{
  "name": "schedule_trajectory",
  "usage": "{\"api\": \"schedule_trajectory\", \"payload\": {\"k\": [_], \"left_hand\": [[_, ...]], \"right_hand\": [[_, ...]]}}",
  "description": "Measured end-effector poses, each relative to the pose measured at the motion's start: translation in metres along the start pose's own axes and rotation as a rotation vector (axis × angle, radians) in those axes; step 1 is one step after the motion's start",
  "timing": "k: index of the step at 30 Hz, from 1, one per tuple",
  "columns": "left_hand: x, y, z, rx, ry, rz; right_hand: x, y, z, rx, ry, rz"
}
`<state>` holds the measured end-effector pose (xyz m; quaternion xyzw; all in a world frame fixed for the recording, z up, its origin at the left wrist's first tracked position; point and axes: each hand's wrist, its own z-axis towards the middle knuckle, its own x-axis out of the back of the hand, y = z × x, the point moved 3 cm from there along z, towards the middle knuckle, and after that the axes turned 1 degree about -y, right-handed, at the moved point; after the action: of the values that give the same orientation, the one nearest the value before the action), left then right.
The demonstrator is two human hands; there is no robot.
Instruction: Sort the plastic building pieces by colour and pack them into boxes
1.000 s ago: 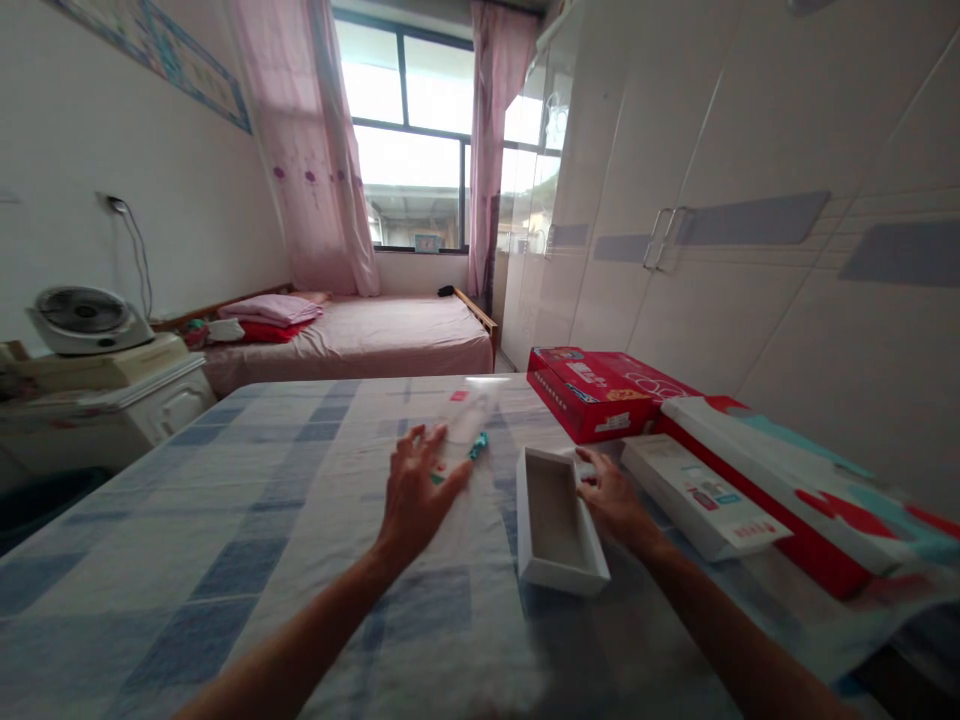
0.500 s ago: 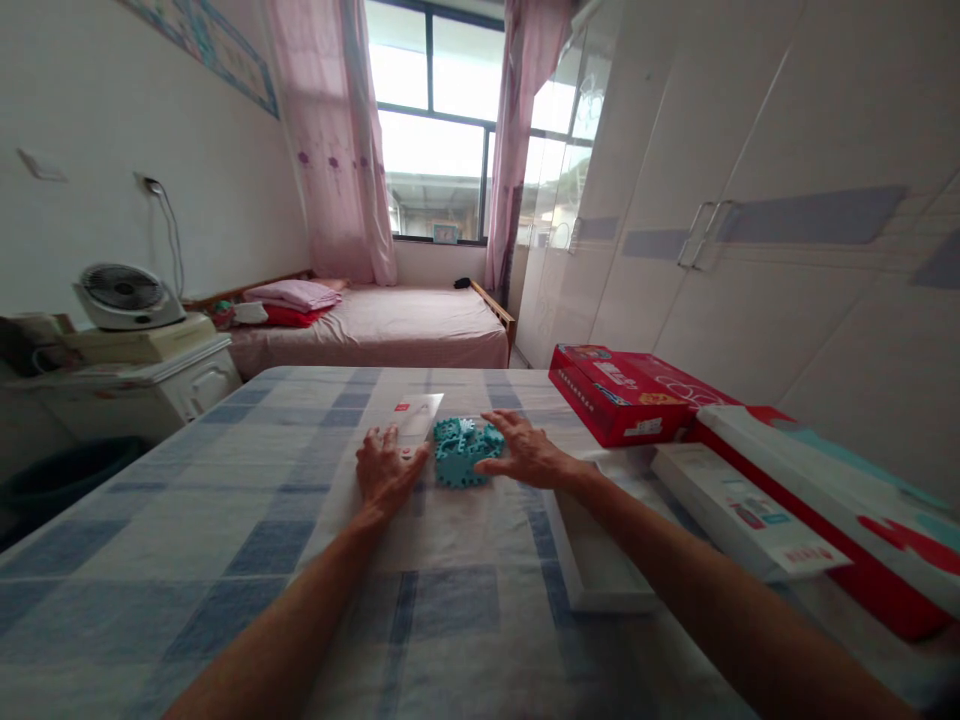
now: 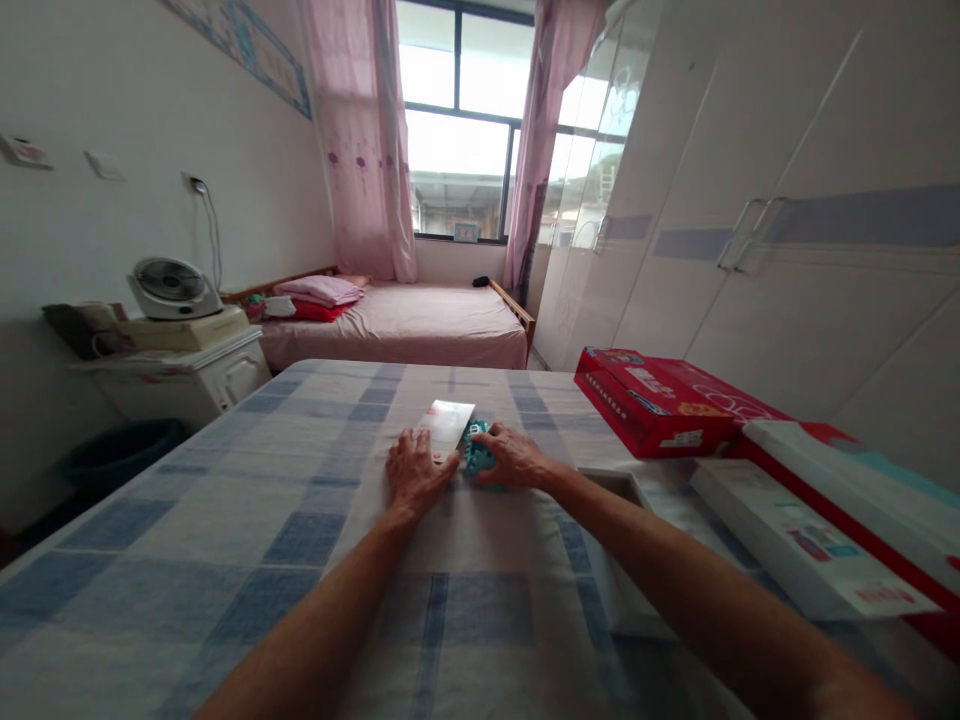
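A teal piece with a toothed edge [image 3: 478,462] lies on the table, partly covered by my right hand [image 3: 516,458]. The fingers of that hand curl over its right side, and the thumb presses near its lower edge. To the left is a flat, shiny white packet or card [image 3: 450,422] with small red print. My left hand [image 3: 418,470] rests flat across its near left edge, fingers spread, with the thumb close to the teal piece.
A checked cloth covers the table [image 3: 315,480]. Right of my hands are an open white box tray [image 3: 622,600], a white box lid [image 3: 802,530] and a red box [image 3: 660,400]. Beyond stand a bed [image 3: 435,320] and a wardrobe [image 3: 810,330].
My right hand has moved left and closed over the teal piece, which showed more fully before. My left hand still lies on the white packet. The camera view has turned slightly left.
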<state>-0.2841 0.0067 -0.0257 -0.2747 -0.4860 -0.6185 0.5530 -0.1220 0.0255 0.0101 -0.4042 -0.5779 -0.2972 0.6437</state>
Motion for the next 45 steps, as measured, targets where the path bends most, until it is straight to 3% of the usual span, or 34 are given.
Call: {"api": "schedule_trajectory", "payload": {"k": [6, 10, 13, 16, 19, 22, 26, 29, 33, 36, 41, 43, 45], "left_hand": [[0.002, 0.001, -0.001, -0.003, -0.026, 0.009], [0.003, 0.001, -0.001, -0.016, -0.052, 0.029], [0.003, 0.0, -0.001, -0.02, -0.065, 0.035], [0.002, 0.0, -0.001, -0.024, -0.077, 0.04], [0.003, 0.001, -0.001, -0.03, -0.091, 0.055], [0.004, 0.002, 0.0, -0.032, -0.102, 0.064], [0.005, 0.001, -0.001, -0.034, -0.086, 0.064], [0.003, 0.0, -0.001, -0.044, -0.084, 0.072], [0.002, -0.001, 0.001, -0.055, -0.093, 0.077], [0.002, 0.0, 0.001, -0.057, -0.097, 0.09], [0.002, 0.001, 0.001, -0.08, -0.061, 0.092], [0.001, 0.0, 0.001, -0.074, -0.056, 0.09], [0.001, 0.0, 0.001, -0.069, -0.057, 0.084]], "right_hand": [[-0.001, -0.005, -0.006, 0.067, 0.133, 0.116], [0.024, 0.004, -0.022, 0.017, 0.222, 0.237], [0.058, 0.02, -0.063, -0.049, 0.279, 0.385], [0.078, 0.04, -0.119, -0.213, 0.274, 0.535], [0.074, 0.057, -0.165, -0.402, 0.247, 0.623], [0.057, 0.063, -0.188, -0.473, 0.279, 0.545], [0.041, 0.06, -0.192, -0.459, 0.303, 0.477], [0.042, 0.055, -0.195, -0.361, 0.365, 0.437], [0.047, 0.055, -0.208, -0.381, 0.391, 0.353], [0.047, 0.052, -0.216, -0.391, 0.343, 0.272], [0.041, 0.035, -0.216, -0.245, 0.077, 0.164], [0.042, 0.033, -0.212, -0.244, 0.082, 0.146], [0.045, 0.036, -0.205, -0.253, 0.173, 0.119]]}}
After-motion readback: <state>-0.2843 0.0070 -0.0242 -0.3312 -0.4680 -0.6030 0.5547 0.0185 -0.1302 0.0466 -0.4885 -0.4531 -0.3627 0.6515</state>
